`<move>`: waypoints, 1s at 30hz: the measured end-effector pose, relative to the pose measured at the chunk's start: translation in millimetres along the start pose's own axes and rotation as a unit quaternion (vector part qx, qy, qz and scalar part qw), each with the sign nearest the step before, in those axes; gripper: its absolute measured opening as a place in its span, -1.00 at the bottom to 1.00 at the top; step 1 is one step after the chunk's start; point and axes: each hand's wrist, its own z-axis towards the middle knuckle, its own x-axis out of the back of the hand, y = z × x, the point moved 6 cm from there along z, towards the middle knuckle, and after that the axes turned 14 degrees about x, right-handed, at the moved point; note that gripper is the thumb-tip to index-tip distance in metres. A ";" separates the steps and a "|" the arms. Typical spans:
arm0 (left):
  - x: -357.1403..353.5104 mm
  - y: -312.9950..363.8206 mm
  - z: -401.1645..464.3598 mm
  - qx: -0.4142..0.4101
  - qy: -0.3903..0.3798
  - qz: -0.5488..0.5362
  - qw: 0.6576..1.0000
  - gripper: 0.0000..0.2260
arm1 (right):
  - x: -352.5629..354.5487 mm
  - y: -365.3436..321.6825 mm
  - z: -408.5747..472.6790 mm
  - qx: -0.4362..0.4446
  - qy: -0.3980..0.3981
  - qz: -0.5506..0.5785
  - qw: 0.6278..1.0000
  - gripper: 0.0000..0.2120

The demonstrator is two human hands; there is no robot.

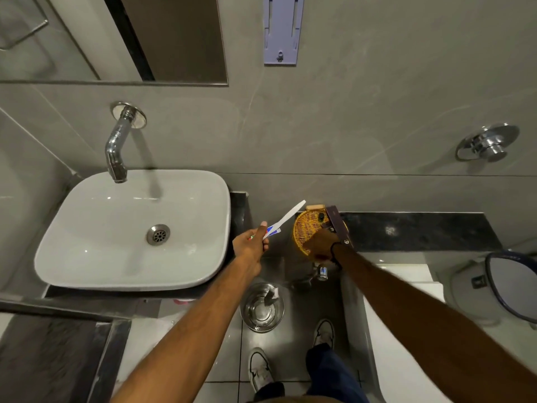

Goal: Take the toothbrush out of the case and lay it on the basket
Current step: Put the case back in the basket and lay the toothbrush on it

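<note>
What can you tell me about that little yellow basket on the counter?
The basket looks woven, like wicker or cane, in a warm yellow-orange, and seems round with an open weave. It sits on the dark stone counter close to the grey wall, right of the white sink. The person's right hand covers its near side, holding a dark flat case over it. A small tan piece lies at its far rim. The toothbrush, in the left hand, is not yet on it.
</note>
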 end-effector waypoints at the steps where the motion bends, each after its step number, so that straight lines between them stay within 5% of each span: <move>1: -1.2 -1.5 1.4 -0.001 0.003 0.004 1.000 -0.75 | 13.7 -3.1 -0.6 0.008 0.011 0.054 0.998 -0.60; 3: -5.4 -3.9 4.2 -0.005 0.011 0.007 1.000 -0.76 | 27.9 -8.8 -3.8 0.013 -0.026 0.204 0.978 -0.62; 6: -20.7 -9.2 8.6 -0.009 0.019 0.026 0.999 -0.79 | 48.9 -14.4 -6.2 0.039 -0.066 0.282 0.956 -0.57; 11: -58.3 -23.3 18.4 0.007 -0.018 0.076 0.997 -0.82 | 71.8 -9.6 3.0 0.091 -0.001 0.281 0.955 -0.56; 18: -104.1 -47.4 34.6 0.123 -0.099 0.010 0.987 -0.81 | 113.2 41.6 22.5 0.099 0.085 0.270 0.954 -0.93; 21: -121.3 -57.1 55.4 0.153 -0.042 -0.017 0.987 -0.88 | 123.7 66.2 38.7 0.068 0.115 0.288 0.948 -0.92; 25: -130.3 -71.7 91.7 0.153 0.083 0.005 0.985 -0.65 | 126.4 100.6 66.4 0.026 0.141 0.316 0.938 -0.88; 30: -139.5 -81.0 123.9 0.167 0.132 0.007 0.977 -0.68 | 101.5 137.4 95.6 -0.039 0.062 0.467 0.881 -0.61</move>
